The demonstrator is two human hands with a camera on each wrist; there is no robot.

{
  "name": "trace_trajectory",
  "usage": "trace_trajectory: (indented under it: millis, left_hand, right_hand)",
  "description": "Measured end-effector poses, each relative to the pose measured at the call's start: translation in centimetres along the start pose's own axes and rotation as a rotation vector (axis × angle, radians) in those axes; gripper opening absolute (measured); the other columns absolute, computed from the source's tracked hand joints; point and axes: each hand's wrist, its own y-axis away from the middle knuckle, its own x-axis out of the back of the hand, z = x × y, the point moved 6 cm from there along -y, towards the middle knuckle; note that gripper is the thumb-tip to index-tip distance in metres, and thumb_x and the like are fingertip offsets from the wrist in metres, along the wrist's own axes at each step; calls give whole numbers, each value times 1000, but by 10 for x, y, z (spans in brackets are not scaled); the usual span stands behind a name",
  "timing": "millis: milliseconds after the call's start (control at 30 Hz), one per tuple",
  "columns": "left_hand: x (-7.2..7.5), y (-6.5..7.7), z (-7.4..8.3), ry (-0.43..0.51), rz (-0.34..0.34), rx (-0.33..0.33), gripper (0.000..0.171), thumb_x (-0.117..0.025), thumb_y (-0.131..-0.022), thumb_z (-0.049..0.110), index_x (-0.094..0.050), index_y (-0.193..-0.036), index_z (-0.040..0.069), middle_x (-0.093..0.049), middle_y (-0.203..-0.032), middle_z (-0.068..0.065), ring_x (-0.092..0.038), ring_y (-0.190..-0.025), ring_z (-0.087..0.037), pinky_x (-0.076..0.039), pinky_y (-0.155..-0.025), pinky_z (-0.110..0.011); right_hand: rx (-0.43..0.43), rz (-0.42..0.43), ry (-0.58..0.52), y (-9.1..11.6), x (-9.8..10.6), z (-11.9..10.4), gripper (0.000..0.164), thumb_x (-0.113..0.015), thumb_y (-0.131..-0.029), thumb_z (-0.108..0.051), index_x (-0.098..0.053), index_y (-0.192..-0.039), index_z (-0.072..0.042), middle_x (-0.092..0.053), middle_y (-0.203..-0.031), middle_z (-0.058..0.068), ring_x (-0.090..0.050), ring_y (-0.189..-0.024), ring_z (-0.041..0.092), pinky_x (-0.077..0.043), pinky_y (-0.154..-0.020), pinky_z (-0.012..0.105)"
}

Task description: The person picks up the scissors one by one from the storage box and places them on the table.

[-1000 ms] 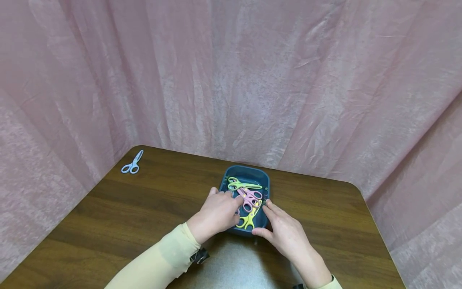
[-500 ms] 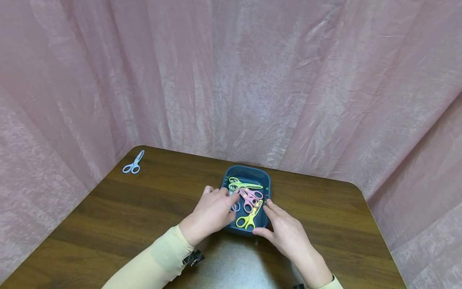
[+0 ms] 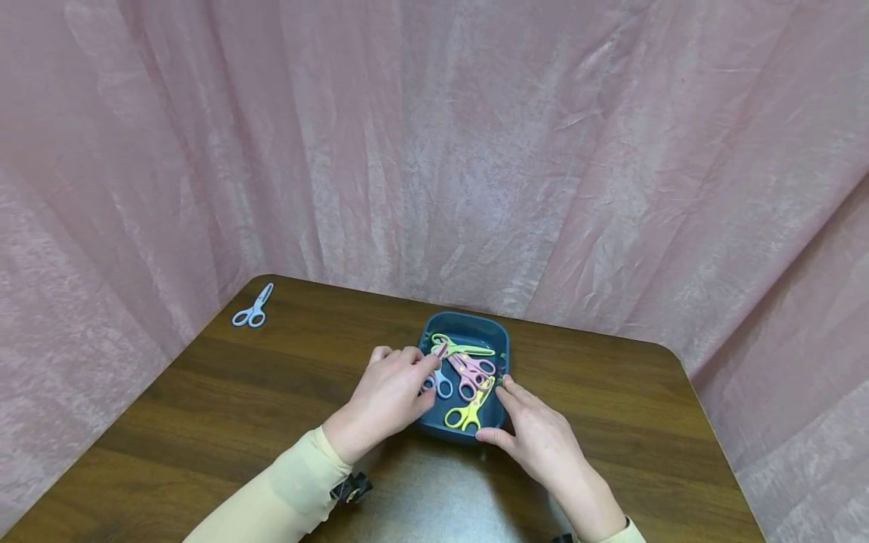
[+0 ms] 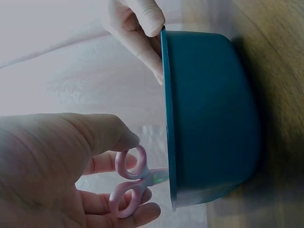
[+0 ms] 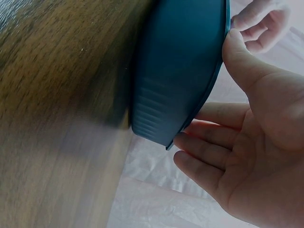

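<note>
Pale pink scissors [image 4: 144, 178] hang in our left hand [image 3: 387, 388], the thumb and fingers pinched together on the handle rings, over the left part of a dark blue box [image 3: 465, 323]. From the left wrist we see the blades pass behind the box's rim, so we cannot tell what the tips touch. Our right hand [image 3: 541, 437] rests on the near right corner of that rim, thumb spread apart from nearly straight fingers. Crowding the box below our left hand, green scissors [image 3: 473, 350] lie crosswise toward the far end, pink-handled scissors [image 3: 465, 363] overlap in the middle, and yellow scissors [image 3: 473, 409] sit at the near end with their blades reaching the pink ones. Blue scissors [image 3: 438, 375] lie beside our left fingers, which hide part of them. Well apart, light blue scissors [image 3: 259, 307] lie flat near the table's far left corner. We work on a brown wood-grained table [image 3: 326, 339] with rounded far corners and a pale glare in front of the box. Pink curtains [image 3: 462, 151] hang in folds behind it and along both sides.
</note>
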Motion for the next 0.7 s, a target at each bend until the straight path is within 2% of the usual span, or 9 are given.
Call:
trace_trajectory:
  millis: [300,700]
  left_hand:
    - [3,5,-7,18,47,-10,35,-89,-92,24,-76,-124,15,-75,-109,-9,-74,-97,-28,-48,-105,-58]
    - [4,10,-20,42,43,35,32,-87,-93,22,-77,-123,16,-75,-116,-9,-74,-105,-28,-47,-111,-59]
  right_hand:
    - [2,5,-7,1,0,0,78,-89,-91,-50,-68,-148,-1,-58,-161,17,-60,-145,36,-56,-105,60]
    - [-4,0,-7,1,0,0,79,-89,-91,-51,-68,-148,-1,-57,-162,17,-59,-145,36,-56,-105,61]
